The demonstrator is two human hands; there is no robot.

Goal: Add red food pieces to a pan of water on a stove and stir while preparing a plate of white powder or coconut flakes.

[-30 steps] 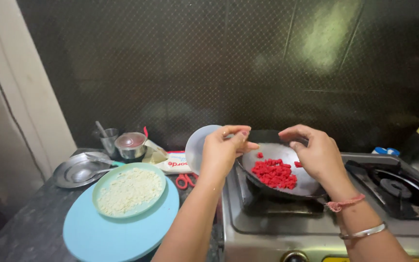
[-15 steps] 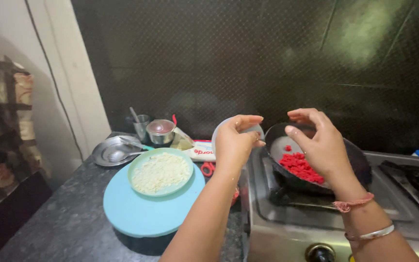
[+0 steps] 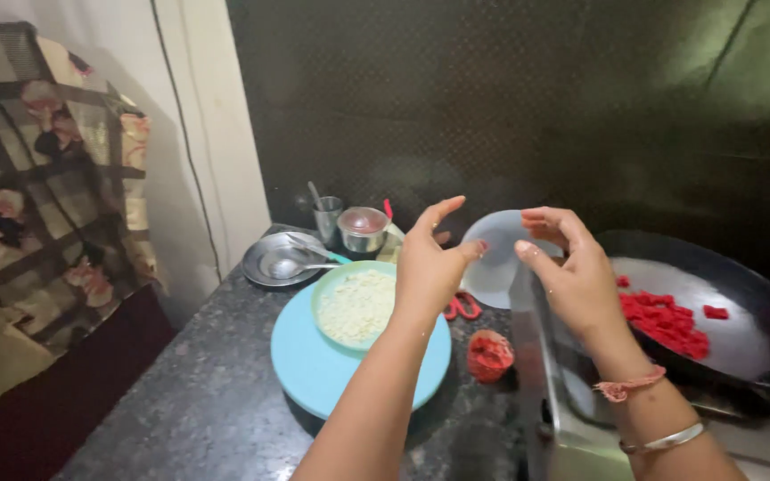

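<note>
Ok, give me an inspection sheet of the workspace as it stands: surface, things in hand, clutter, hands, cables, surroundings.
Surface: dark speckled counter, stove on its right.
Things in hand: white plate behind both hands; black pan of red pieces.
Clutter: blue plate carrying a green bowl of white grains, small red cup, steel plate with spoon, steel cups, red scissors.
Hands: left hand and right hand raised, fingers open, no grip.
Cables: one dark cable down the wall.
Surroundings: dark tiled wall, patterned cloth at left.

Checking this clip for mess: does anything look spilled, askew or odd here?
A small red-stained cup or lid sits on the dark counter beside the blue plate, away from the red pieces in the pan. Otherwise nothing looks spilled or askew.
</note>
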